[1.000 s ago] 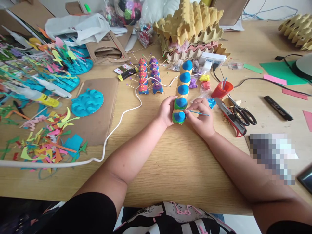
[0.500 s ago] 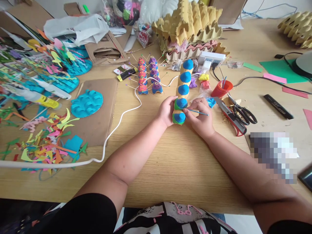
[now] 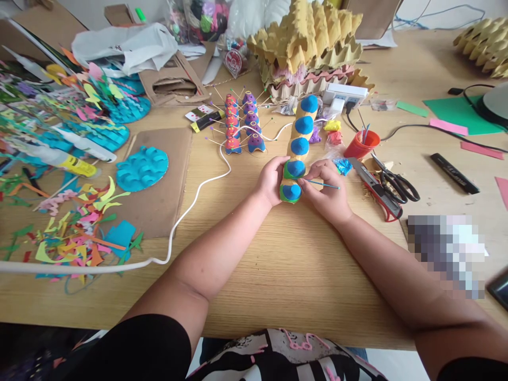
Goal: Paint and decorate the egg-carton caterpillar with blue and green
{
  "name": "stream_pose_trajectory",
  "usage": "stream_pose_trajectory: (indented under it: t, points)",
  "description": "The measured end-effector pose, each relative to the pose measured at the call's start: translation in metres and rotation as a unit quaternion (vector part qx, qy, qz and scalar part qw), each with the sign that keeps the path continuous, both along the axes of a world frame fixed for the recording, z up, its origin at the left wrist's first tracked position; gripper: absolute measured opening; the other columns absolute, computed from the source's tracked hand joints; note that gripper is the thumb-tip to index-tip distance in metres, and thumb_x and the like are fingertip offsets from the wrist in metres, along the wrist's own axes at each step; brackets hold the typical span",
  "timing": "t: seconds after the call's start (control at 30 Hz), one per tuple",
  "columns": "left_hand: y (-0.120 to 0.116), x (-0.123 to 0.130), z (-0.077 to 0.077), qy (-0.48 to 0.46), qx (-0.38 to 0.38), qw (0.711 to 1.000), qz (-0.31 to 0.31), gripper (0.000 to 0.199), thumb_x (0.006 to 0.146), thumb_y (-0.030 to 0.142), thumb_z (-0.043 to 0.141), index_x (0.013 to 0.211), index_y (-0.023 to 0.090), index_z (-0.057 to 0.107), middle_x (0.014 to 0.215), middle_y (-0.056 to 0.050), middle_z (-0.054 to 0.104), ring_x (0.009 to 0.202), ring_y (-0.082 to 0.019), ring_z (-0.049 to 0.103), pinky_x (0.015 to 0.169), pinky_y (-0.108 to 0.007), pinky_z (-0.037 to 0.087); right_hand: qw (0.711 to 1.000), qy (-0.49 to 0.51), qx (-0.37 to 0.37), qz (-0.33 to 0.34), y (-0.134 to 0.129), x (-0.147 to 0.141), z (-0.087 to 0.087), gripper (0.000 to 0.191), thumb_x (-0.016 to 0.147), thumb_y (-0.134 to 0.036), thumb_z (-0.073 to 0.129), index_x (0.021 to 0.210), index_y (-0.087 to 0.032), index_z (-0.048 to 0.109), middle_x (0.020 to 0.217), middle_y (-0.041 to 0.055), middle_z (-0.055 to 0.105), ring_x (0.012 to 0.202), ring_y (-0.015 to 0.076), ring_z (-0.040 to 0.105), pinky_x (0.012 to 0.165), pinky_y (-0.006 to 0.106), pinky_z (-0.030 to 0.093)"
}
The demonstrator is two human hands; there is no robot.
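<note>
Centre of the frame: your left fingers are mostly hidden behind the blue-domed strip; the tip of the thin blue stick in your right fingers is too small to tell. Lower right: a pixelated patch conceals what lies there; the frame cuts off a dark object. Upper right: egg trays are likewise cut. Bottom: your black sleeves leave the frame.

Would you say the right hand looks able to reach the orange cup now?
Probably yes: the orange cup is close beyond the right hand, only a blue packet lying between, though the fingers hold a thin stick.
</note>
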State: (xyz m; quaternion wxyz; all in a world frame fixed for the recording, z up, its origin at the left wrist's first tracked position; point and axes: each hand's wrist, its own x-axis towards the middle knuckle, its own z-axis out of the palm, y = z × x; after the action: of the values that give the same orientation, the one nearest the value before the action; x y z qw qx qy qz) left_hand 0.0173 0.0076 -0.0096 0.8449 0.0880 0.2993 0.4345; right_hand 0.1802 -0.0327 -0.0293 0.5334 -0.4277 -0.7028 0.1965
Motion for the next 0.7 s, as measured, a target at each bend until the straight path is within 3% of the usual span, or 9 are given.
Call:
stream_pose_trajectory:
  t: [0.27, 0.37, 0.7]
  points:
    - [-0.0012, 0.0024, -0.0014, 0.015, 0.056, 0.998, 0.015, 0.035, 0.107, 0.033, 0.062, 0.077, 0.018, 0.066, 0.066, 0.0, 0.07, 0.058, -0.012, 0.066, 0.063, -0.024, 0.049, 0.999, -0.002, 0.031, -0.011, 0.0012, 0.0006, -0.003, 0.022, 0.094, -0.034, 0.083, 0.081, -0.026, 0.066, 0.093, 0.0037, 0.068, 0.094, 0.0242, 0.067, 0.091, 0.047, 0.054]
    - [-0.0029, 0.0029, 0.0008, 0.025, 0.067, 0.997, 0.016, 0.037, 0.11, 0.03, 0.056, 0.077, 0.018, 0.067, 0.067, -0.001, 0.071, 0.059, -0.014, 0.068, 0.065, -0.025, 0.052, 0.999, 0.026, 0.029, 0.007, 0.0014, 0.0013, -0.0024, 0.025, 0.095, -0.037, 0.083, 0.081, -0.026, 0.066, 0.093, 0.0036, 0.066, 0.095, 0.0243, 0.068, 0.092, 0.047, 0.055]
    - [-0.0064, 0.0047, 0.0064, 0.039, 0.082, 0.996, 0.0, 0.031, 0.108, 0.027, 0.06, 0.079, 0.018, 0.068, 0.071, -0.001, 0.074, 0.068, -0.017, 0.074, 0.074, -0.028, 0.055, 0.999, 0.048, 0.0, 0.01, 0.0002, 0.0022, -0.0008, 0.035, 0.095, -0.051, 0.085, 0.078, -0.027, 0.065, 0.092, 0.004, 0.066, 0.094, 0.0249, 0.067, 0.093, 0.049, 0.057]
